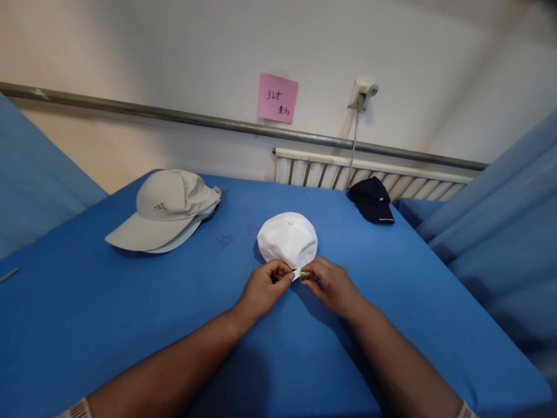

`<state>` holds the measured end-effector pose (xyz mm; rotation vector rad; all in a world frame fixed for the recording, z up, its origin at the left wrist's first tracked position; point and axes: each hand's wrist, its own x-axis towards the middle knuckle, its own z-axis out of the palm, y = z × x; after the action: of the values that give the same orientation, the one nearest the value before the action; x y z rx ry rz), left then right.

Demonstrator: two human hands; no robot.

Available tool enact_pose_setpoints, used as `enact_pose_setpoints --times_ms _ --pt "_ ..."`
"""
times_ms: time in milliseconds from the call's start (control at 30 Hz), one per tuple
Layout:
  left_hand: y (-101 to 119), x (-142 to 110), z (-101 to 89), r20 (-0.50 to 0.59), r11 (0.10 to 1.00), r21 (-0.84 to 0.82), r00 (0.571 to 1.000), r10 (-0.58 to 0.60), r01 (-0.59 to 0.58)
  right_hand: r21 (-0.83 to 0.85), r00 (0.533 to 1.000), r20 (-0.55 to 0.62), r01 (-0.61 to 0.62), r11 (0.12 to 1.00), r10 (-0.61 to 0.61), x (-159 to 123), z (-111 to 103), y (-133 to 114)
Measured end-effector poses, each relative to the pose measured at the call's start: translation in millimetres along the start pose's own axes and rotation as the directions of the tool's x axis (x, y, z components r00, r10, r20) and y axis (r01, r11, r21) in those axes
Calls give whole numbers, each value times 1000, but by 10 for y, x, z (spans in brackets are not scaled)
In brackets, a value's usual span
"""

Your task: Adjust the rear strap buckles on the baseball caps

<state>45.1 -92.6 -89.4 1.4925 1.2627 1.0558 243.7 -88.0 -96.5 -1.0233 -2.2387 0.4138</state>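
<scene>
A white cap (287, 237) lies in the middle of the blue table (174, 313), its back strap turned towards me. My left hand (266, 288) pinches the left part of the white strap (296, 274) between thumb and fingers. Close beside it, my right hand (333, 285) grips a small gold-coloured metal buckle (305, 276) at the strap's other side. The two hands almost meet below the crown. The cap's brim cannot be seen from here.
Stacked light-coloured caps (163, 200) sit at the back left, a dark navy cap (372, 200) at the back right. Behind stand a radiator (322, 173) and a metal rail (195, 121). Blue curtains (505, 232) hang at both sides. A thin stick (9, 275) lies far left.
</scene>
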Motion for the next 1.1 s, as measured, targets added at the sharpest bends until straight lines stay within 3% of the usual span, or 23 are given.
enact_pose_setpoints --times_ms 233,567,900,1100 --pt "-37 23 -30 122 980 -160 987 -100 119 108 1000 9 -1 994 0 -3 -17 47" --pt "-69 19 20 161 974 -124 972 -169 189 144 998 50 -47 988 40 -10 3 95" --pt "-66 -17 21 130 994 87 988 -81 69 170 997 83 -13 985 -1 -25 44 87" --pt "-20 4 10 134 997 35 988 -79 75 154 998 62 -23 988 14 -17 24 75"
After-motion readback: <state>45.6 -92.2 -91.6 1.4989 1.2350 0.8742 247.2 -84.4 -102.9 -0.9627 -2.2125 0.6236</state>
